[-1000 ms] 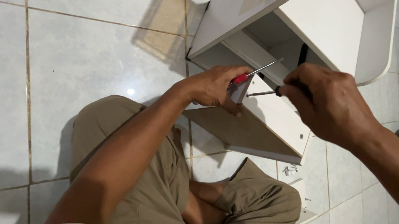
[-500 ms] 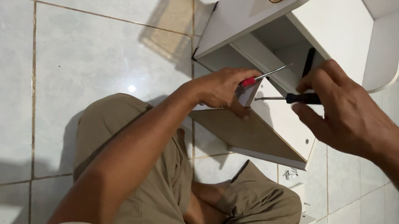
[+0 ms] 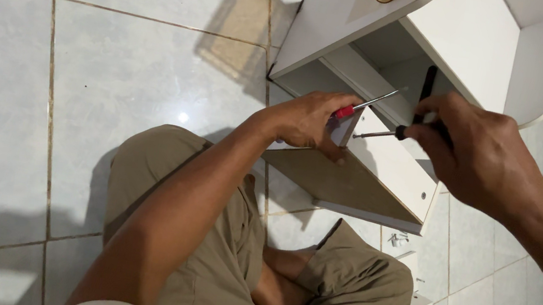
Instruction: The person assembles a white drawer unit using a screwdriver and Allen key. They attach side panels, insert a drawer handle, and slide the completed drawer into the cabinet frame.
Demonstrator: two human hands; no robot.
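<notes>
- Tiled floor [image 3: 119,65] lies under crossed legs in khaki trousers [image 3: 211,265].
- Left hand [image 3: 309,119] grips a red-handled screwdriver [image 3: 364,105], resting on the white cabinet's panel [image 3: 392,163].
- Right hand [image 3: 482,159] is closed on a black-handled screwdriver [image 3: 389,132], tip toward the left hand.

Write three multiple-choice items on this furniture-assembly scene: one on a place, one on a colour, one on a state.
1. Where does the white laminated cabinet lie?
A. On a workbench
B. On the pale tiled floor
C. On a bed

2. What colour is the handle of the screwdriver in the left hand?
A. Red
B. Green
C. Yellow

3. How does the right hand stand?
A. Flat on the floor
B. Empty in the air
C. Closed on a black-handled screwdriver

Answers:
1 B, tiles with grout lines surround the cabinet.
2 A, red shows above the thumb.
3 C, its fingers wrap the black handle, with the metal shaft pointing at the panel.
</notes>
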